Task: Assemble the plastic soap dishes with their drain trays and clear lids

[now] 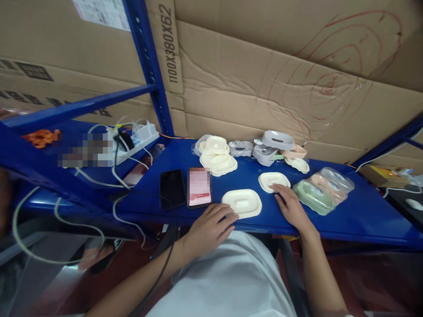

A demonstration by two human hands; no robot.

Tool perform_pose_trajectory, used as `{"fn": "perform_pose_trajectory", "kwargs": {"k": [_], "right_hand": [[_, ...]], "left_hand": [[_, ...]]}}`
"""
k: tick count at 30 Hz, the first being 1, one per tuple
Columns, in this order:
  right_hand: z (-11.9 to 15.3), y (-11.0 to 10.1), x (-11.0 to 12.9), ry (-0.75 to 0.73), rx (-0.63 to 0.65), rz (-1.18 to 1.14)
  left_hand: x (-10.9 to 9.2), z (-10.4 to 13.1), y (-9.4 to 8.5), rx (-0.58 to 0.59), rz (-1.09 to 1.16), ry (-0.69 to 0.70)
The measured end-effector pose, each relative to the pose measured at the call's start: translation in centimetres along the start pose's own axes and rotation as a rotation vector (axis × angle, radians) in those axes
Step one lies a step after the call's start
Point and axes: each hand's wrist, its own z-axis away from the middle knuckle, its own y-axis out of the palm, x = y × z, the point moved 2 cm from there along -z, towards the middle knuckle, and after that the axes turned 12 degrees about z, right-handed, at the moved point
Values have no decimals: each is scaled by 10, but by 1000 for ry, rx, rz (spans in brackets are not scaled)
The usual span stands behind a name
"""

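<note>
A cream oval tray-like piece with a raised centre [243,201] lies near the table's front edge. My left hand [214,225] rests at its lower left corner, fingers stretched out and apart. Farther back and to the right is a smaller cream piece of like shape [269,180]. The fingertips of my right hand [291,206] lie on its front right edge, loosely extended and not wrapped around it. Just right of that hand stand clear-wrapped soap-dish-like items, a green one [312,196] in front, then a peach one [328,187] and a grey one [339,178].
Cream pieces are piled [218,163] at the back, beside several grey wrapped dishes [277,140]. A dark phone [172,188] and a phone with a lit screen [199,198] lie at left. Cables and a power strip [143,137] sit beyond the blue rack post [148,66].
</note>
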Motion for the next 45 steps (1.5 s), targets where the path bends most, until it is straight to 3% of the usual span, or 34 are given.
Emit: {"fn": "perform_pose_trajectory", "kwargs": {"k": [6, 13, 21, 28, 32, 40, 45], "right_hand": [[2, 1, -1, 2, -5, -9], [9, -12, 8, 74, -79, -60], [7, 6, -4, 71, -25, -16], [5, -4, 5, 26, -46, -22], [3, -12, 12, 29, -94, 30], [0, -11, 15, 1, -25, 61], [-27, -22, 27, -113, -21, 77]], "left_hand": [[1, 1, 0, -2, 12, 5], [1, 5, 1, -119, 35, -33], [-1, 4, -1, -170, -48, -16], [-8, 1, -5, -133, -252, 10], [-4, 1, -3, -119, -238, -18], [-3, 2, -2, -124, -187, -34], [-2, 3, 0, -109, -149, -35]]}}
